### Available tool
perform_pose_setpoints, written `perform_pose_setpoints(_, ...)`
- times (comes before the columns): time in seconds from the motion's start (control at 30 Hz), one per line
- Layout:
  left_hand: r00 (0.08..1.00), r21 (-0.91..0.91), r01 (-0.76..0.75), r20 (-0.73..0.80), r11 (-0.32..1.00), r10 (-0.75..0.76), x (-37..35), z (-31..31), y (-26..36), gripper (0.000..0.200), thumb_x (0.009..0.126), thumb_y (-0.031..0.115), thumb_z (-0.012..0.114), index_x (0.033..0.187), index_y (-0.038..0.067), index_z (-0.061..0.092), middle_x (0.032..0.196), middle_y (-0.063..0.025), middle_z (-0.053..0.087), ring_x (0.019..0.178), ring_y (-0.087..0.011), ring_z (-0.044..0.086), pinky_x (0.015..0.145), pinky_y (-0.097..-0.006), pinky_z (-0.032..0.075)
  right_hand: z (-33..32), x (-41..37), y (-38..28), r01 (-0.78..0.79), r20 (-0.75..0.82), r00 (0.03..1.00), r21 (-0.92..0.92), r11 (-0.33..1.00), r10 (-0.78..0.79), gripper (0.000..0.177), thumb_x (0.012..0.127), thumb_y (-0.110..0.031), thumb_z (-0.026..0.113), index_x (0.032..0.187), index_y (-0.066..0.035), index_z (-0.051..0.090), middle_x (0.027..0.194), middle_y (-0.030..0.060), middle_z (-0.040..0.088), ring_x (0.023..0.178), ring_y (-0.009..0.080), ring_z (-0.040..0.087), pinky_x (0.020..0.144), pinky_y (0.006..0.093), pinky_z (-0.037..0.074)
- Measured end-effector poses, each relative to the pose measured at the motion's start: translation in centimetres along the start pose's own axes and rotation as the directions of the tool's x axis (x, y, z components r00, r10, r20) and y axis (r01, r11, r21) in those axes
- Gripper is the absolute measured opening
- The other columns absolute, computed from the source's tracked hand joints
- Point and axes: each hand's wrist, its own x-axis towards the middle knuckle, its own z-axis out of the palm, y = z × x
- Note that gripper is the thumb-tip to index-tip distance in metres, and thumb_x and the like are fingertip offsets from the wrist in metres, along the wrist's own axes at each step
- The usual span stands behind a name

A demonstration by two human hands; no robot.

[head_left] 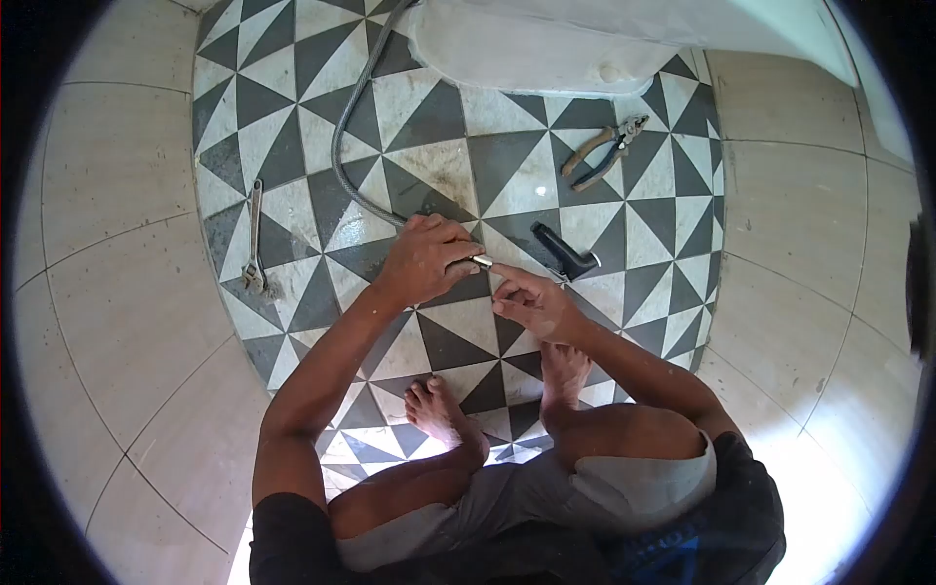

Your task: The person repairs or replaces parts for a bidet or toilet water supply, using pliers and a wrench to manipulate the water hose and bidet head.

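A grey braided flexible hose (343, 161) curves down across the tiled floor into my left hand (426, 258), which is closed round its end. The hose's shiny metal end fitting (482, 260) sticks out past my left fingers, toward the right. My right hand (536, 302) is beside it, index finger stretched out to the fitting's tip and the thumb apart below. Whether that fingertip touches the fitting or sits just short of it is hard to tell. Right of the fitting lies a black bidet spray head (565, 252) on the floor.
Pliers with worn handles (604, 153) lie at the upper right. An adjustable wrench (254, 239) rests near the left wall. A white toilet base (546, 49) stands ahead. My bare feet are on the black-and-white patterned floor (458, 331), between beige tiled walls.
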Motion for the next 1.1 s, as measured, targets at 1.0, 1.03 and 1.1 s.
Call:
perform_pose_setpoints(1.0, -0.230, -0.740, 0.598, 0.210, -0.308, -0.950, -40.3, -16.5, 66.9, 0.076, 0.085, 0.066, 0.062, 0.128, 0.003, 0.066, 0.121, -0.0238, 0.068, 0.116, -0.0391, 0.064, 0.101, -0.0442, 0.050, 2.7, -25.1, -43.6, -0.455, -0.037, 0.778, -0.722, 0.522, 0.627, 0.012, 0.087, -0.020, 0.070, 0.082, -0.010, 0.069, 0.069, 0.0034, 0.064, 0.054, 0.0155, 0.060, 0.045, 0.0341, 0.049)
perform_pose_setpoints(1.03, -0.198, -0.689, 0.607, 0.351, -0.396, -0.915, -40.8, -17.6, 68.1, 0.082, 0.085, 0.066, 0.063, 0.131, -0.001, 0.062, 0.131, -0.0256, 0.063, 0.124, -0.0410, 0.059, 0.105, -0.0434, 0.047, 5.8, -24.3, -46.5, -0.409, -0.028, 0.809, -0.745, 0.528, 0.587, 0.013, 0.088, -0.021, 0.070, 0.082, -0.009, 0.069, 0.068, 0.0039, 0.063, 0.051, 0.0167, 0.059, 0.043, 0.0345, 0.048)
perform_pose_setpoints(1.1, -0.321, -0.627, 0.667, 0.247, -0.403, -0.915, -41.6, -14.6, 70.1, 0.089, 0.085, 0.066, 0.064, 0.140, -0.003, 0.052, 0.144, -0.0272, 0.052, 0.135, -0.0424, 0.049, 0.111, -0.0442, 0.043, 11.7, -22.4, -50.0, -0.267, 0.053, 0.821, -0.844, 0.466, 0.568, 0.014, 0.088, -0.023, 0.070, 0.086, -0.009, 0.070, 0.069, 0.0053, 0.065, 0.055, 0.0185, 0.063, 0.046, 0.0365, 0.050)
